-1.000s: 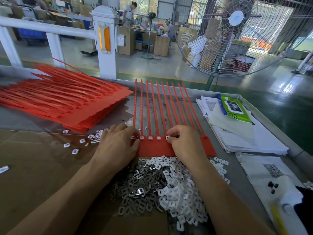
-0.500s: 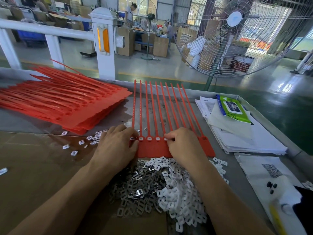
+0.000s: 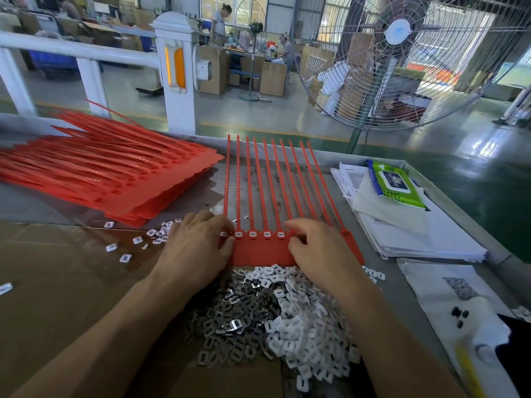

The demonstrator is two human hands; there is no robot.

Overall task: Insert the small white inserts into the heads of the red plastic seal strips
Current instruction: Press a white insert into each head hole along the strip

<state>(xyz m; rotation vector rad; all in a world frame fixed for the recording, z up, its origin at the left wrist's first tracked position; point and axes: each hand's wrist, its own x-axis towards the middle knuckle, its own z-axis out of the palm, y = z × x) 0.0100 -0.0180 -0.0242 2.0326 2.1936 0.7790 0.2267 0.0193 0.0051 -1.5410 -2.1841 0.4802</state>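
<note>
A joined row of red seal strips (image 3: 258, 251) lies flat in front of me, tails pointing away. Several heads at its left end carry white inserts (image 3: 252, 234). My left hand (image 3: 195, 248) grips the row's left end with curled fingers and thumb. My right hand (image 3: 319, 251) rests on the row's right part. Its thumb and index fingertip pinch at the head just right of the last visible insert, and the piece between them is mostly hidden. A heap of loose white inserts (image 3: 301, 326) lies between my forearms, beside a heap of small metal clips (image 3: 230, 320).
A fanned stack of red strip rows (image 3: 115, 179) lies at the left, with scattered inserts (image 3: 138, 239) on brown cardboard (image 3: 57, 282). Papers (image 3: 416, 231), a green wipes pack (image 3: 396, 185) and a white bag (image 3: 448, 297) sit at the right. A large fan (image 3: 402, 61) stands behind the table.
My right hand has shifted slightly right along the heads, uncovering the fifth insert. My left hand stays at the row's left end.
</note>
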